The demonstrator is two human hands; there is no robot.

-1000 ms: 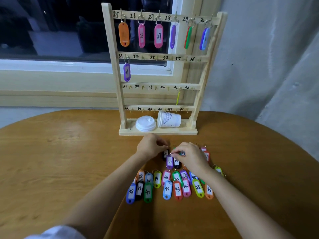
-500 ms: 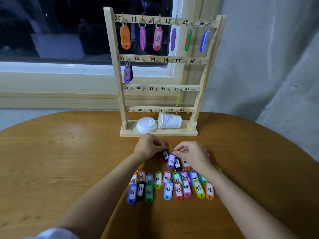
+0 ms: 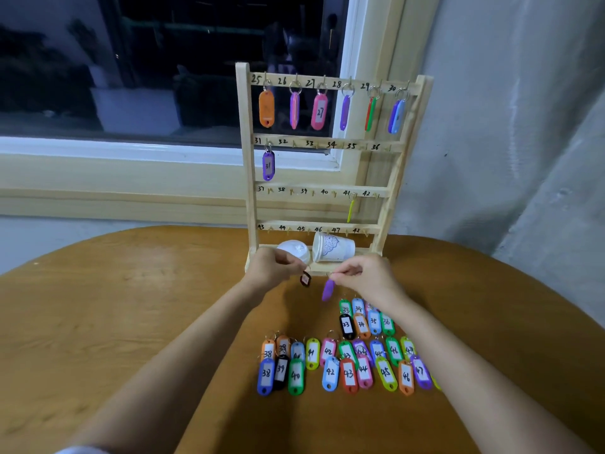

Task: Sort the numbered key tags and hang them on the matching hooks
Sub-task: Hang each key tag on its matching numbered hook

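Observation:
A wooden hook rack [image 3: 250,191] with rows numbered 25 to 48 stands at the table's far side. Tags hang on hooks 25 to 30, a purple tag [image 3: 268,165] on 31 and a yellow one [image 3: 350,211] on 41. My left hand [image 3: 273,268] pinches the ring of a black tag [image 3: 305,279], which dangles above the table. My right hand [image 3: 363,276] pinches the ring of a purple tag [image 3: 327,290], also lifted clear. Both hands hover just in front of the rack's base. Several numbered tags [image 3: 347,365] lie in rows on the table below my right forearm.
A white cup lid [image 3: 294,250] and a paper cup [image 3: 332,247] on its side lie on the rack's base. The round wooden table [image 3: 114,306] ends near a window sill behind and a grey wall at right.
Both hands rose from the tag pile toward the rack, each lifting a tag off the table: the left the black one, the right the purple 32. The camera tilted upward.

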